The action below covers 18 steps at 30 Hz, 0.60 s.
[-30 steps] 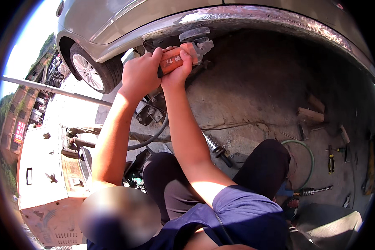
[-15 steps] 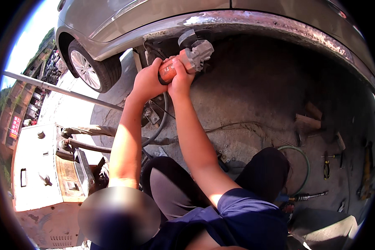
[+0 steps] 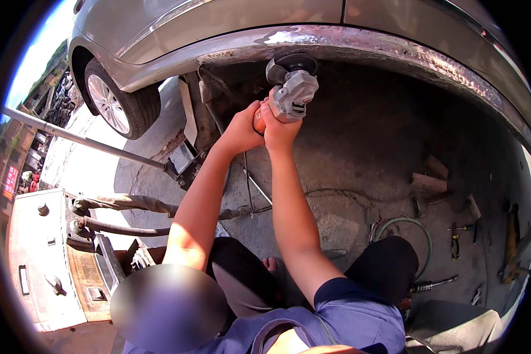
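Observation:
Both my hands are closed around an angle grinder (image 3: 298, 94) with a grey metal head and an orange body, held out in front of me. My left hand (image 3: 243, 128) wraps the rear of the body, and my right hand (image 3: 281, 131) grips it just behind the head. The grinder's dark round disc (image 3: 301, 62) and its guard are up beside the lower edge of the car's sill (image 3: 360, 40). Whether the disc touches the metal, I cannot tell. The sill is scuffed and partly bare, with a shiny patch above the disc.
A car wheel (image 3: 107, 103) stands at the far left, with a long metal pole (image 3: 82, 137) slanting nearby. A boxy machine (image 3: 38, 253) with thick cables (image 3: 124, 203) is at my left. Wooden blocks (image 3: 429, 182), pliers (image 3: 455, 245) and a green hose (image 3: 425, 227) lie on the floor at right.
The grinder has turned and moved slightly right in my hands, so more of its disc shows and less of its orange body. The view has shifted a little too.

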{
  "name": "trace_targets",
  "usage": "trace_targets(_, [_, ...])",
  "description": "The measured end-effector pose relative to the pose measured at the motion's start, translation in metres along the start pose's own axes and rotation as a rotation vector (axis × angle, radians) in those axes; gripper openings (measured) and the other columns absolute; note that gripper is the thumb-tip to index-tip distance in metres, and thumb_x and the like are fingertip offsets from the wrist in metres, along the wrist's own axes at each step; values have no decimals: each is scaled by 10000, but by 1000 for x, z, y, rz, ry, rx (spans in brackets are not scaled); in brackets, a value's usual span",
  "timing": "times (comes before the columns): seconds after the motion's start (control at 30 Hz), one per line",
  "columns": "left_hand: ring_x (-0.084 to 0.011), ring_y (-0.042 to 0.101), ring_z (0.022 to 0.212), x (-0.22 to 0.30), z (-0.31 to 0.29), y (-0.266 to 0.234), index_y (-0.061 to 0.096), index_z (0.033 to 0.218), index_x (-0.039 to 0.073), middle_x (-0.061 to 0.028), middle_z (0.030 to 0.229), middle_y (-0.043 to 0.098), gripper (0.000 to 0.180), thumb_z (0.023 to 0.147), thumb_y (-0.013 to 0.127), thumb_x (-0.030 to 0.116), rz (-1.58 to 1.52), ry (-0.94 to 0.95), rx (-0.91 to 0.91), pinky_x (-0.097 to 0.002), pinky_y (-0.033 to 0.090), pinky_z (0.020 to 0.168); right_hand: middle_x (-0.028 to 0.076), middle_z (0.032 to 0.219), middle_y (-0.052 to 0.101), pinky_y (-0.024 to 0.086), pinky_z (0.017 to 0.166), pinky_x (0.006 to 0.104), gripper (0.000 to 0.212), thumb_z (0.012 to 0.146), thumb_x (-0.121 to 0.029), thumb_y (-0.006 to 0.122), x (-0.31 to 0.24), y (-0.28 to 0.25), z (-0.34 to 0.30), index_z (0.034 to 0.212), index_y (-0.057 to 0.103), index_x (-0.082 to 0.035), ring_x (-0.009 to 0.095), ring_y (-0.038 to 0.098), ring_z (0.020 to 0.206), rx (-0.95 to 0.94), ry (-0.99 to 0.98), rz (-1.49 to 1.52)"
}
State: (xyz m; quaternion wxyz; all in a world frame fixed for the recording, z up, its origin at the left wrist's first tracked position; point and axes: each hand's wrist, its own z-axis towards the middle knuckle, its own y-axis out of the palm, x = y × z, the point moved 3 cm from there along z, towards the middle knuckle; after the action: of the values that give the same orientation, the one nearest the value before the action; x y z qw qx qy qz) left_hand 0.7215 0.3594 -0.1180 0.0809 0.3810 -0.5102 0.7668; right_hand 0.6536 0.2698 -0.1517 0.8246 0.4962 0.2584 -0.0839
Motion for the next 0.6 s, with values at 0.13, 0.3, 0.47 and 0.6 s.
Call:
trace_targets(0.13, [-333, 699, 1072, -14, 3, 5, 569, 1249, 33, -178, 1147, 712, 663, 666, 861, 156, -126, 102, 143, -391, 527, 942, 68, 1076, 718, 538, 914, 324, 361, 797, 40, 763, 0, 9, 1, 1152, 693, 38, 161, 688, 971, -113, -17, -129])
trace_targets(0.3, [-241, 666, 1137, -14, -10, 16, 545, 1320, 45, -145, 1191, 699, 669, 725, 841, 125, 35, 8, 43, -368, 500, 985, 56, 1047, 739, 528, 892, 302, 302, 782, 2, 779, 6, -10, -6, 1080, 739, 26, 144, 696, 956, -12, 66, -65])
trace_targets(0.47, [-238, 672, 1126, 18, 8, 17, 550, 1321, 50, -140, 1187, 705, 636, 753, 823, 137, -71, 29, 73, -360, 504, 976, 77, 1072, 744, 533, 910, 308, 304, 791, 10, 771, -21, -8, 11, 1091, 735, 40, 159, 705, 987, -84, -15, -80])
trace_targets(0.6, [-355, 709, 1060, -29, -12, 16, 558, 1235, 44, -195, 1116, 717, 624, 693, 849, 145, -128, 74, 235, -394, 538, 906, 77, 1110, 723, 538, 923, 325, 338, 793, 36, 757, 3, 6, -6, 1128, 714, 46, 160, 683, 1010, -179, 18, -112])
